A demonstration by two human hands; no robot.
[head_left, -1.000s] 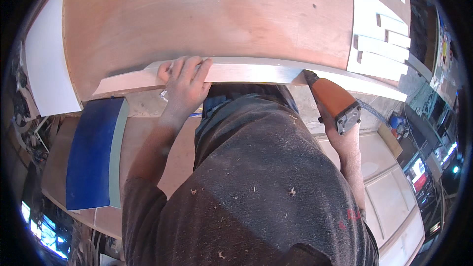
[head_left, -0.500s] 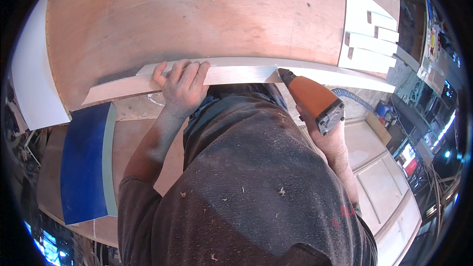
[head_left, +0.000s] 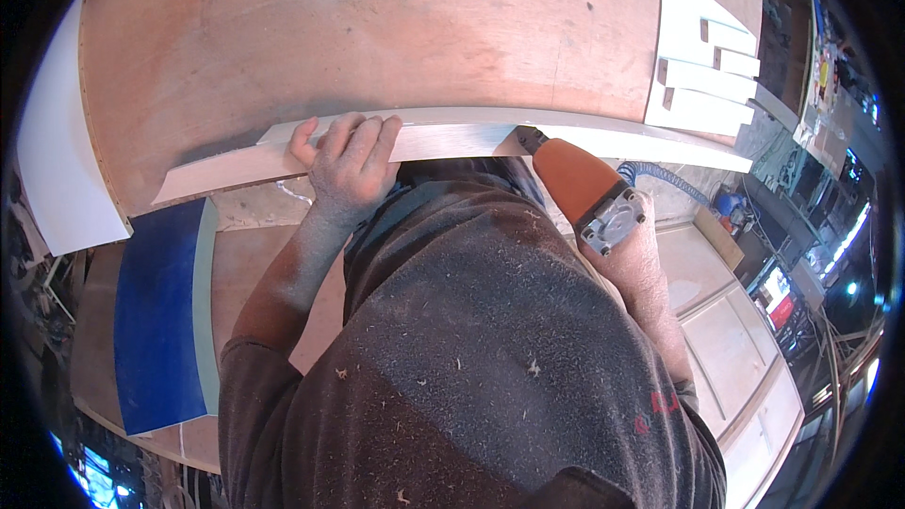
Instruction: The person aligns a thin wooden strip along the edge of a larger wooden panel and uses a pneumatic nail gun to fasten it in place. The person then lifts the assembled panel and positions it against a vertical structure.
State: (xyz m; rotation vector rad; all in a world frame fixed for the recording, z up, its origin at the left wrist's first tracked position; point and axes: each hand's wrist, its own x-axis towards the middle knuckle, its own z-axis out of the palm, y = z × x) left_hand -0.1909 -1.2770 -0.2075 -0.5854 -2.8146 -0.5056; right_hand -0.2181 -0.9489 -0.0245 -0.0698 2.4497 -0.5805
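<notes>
A long pale wooden strip [head_left: 452, 142] lies along the near edge of the wooden worktable [head_left: 377, 28], against a second thin white piece behind it. My left hand [head_left: 351, 162] is closed over the strip left of its middle, fingers on top and the thumb side hidden beneath. In my right hand [head_left: 627, 250] is an orange nail gun [head_left: 577, 181], its dark nose at the strip's face right of the middle. The gun's body hides most of my right fingers. A coiled blue air hose [head_left: 665, 172] runs off to the right behind the gun.
White panel with several small white blocks [head_left: 702, 85] lies at the table's right. A white sheet [head_left: 66, 151] is at the left edge. Below left rests a curved blue panel [head_left: 160, 320]; framed wooden panels [head_left: 731, 349] lie at lower right.
The nail gun in my right hand has shifted left along the strip, its nose moving with it. My left hand keeps its grip in nearly the same place.
</notes>
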